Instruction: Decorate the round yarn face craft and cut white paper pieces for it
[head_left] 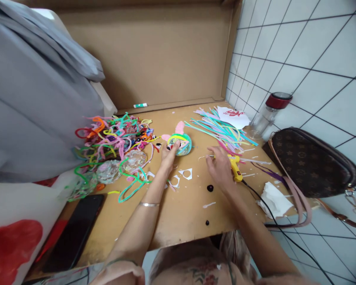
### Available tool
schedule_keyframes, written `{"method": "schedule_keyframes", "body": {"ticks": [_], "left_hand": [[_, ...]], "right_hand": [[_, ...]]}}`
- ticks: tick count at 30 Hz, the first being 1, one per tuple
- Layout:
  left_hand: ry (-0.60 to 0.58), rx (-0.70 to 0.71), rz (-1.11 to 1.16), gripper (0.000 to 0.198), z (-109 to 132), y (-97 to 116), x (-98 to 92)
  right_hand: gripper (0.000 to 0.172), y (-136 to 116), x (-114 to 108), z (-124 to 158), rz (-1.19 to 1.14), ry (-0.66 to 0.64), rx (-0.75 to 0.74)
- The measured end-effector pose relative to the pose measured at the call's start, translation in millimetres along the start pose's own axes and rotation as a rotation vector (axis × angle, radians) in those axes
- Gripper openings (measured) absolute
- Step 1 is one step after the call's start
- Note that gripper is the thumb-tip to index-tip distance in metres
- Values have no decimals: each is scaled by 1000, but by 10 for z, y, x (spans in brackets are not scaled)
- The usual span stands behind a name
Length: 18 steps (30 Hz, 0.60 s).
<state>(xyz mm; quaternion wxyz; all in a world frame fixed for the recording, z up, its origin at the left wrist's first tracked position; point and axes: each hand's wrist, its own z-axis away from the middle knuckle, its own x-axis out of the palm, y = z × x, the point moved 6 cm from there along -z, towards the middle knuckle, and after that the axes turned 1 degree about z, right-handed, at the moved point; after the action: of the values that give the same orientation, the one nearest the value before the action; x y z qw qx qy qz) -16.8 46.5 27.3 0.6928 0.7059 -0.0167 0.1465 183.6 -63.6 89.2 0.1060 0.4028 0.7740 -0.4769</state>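
Note:
My left hand [169, 154] grips a small round craft ball [184, 147] wrapped in turquoise, green and yellow fuzzy strands. Two pink ear-like pieces [180, 127] stick out of it, and a dark spot shows near my thumb. To the right, my right hand [221, 168] is curled over the front of a yellow hot glue gun [235, 168], whose handle and trailing cord show beyond the palm. The nozzle pokes out by my fingertips, with a thin thread beside it. My fingers partly hide the gun's barrel.
Tangled pipe cleaners [118, 134] and clear balls [133, 160] crowd the left side. Straight pipe cleaners [222, 128] lie at the back right, near a glass bottle [265, 118] and brown bag [311, 162]. White scraps [186, 173], a phone [75, 233] and crumpled tissue [274, 200] lie nearer.

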Motion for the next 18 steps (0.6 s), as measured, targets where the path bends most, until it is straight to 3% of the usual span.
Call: {"method": "schedule_keyframes", "body": {"ticks": [5,8,11,14,18], "left_hand": [[20,2,-44,56,16,31,1],[11,3,-56,54,16,46,6],[14,9,-100,52,11,56,2],[36,10,-153,53,5,63,-6],[70,4,-194,51,12,68,-1]], "right_hand": [[24,77,-165,-29,171,-14,-19],[23,76,-275,-48,464,7,-38],[23,178,-477,51,758,-23,33],[35,337,-628,201,917,-133,150],[53,466,-585,280,929,-251,248]]}}
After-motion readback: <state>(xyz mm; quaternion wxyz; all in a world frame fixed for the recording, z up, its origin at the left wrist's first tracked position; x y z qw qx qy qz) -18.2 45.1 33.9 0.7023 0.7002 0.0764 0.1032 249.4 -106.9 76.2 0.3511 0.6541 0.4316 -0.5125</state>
